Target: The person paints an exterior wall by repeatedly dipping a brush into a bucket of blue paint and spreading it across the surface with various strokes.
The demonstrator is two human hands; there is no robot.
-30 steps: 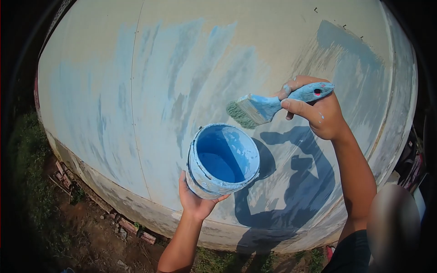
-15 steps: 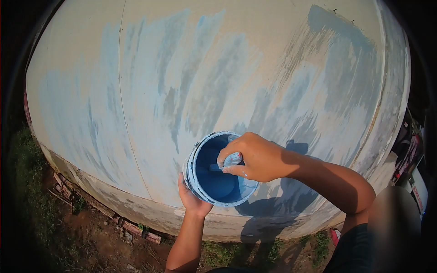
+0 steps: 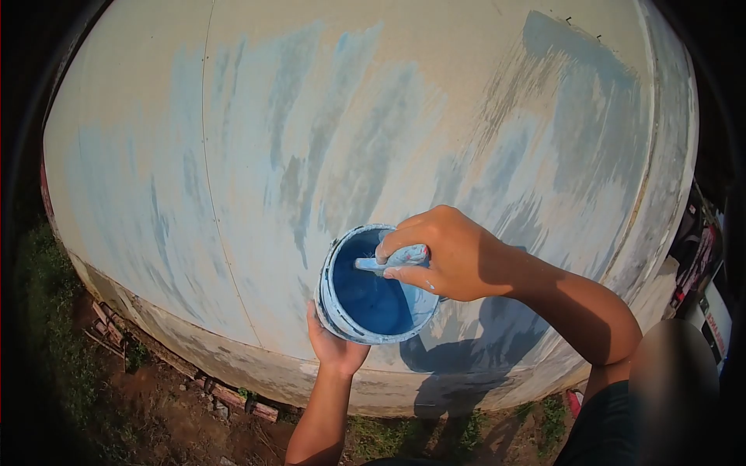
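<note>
My left hand (image 3: 336, 346) holds a paint-smeared bucket (image 3: 332, 299) from below and the side, with most of its fingers hidden behind it. Blue paint (image 3: 373, 301) lies inside the bucket, whose opening faces me. In my right hand (image 3: 443, 256) is a paintbrush (image 3: 400, 258), its paint-covered handle pinched between thumb and fingers over the bucket's opening. The bristles are hard to make out against the dark blue interior. Behind the bucket stands a pale wall (image 3: 264, 186) with streaky blue-grey paint strokes.
Bare soil and weeds (image 3: 70, 326) run along the wall's foot, with wooden pieces (image 3: 225, 392) lying there. At the right edge are a white object with red lettering (image 3: 713, 318) and dark cluttered items. My arms' shadow falls on the wall's lower part.
My right hand has moved up and slightly right, lifting the brush higher within the bucket's opening. More of the brush shows. The bucket has shifted slightly up and left.
</note>
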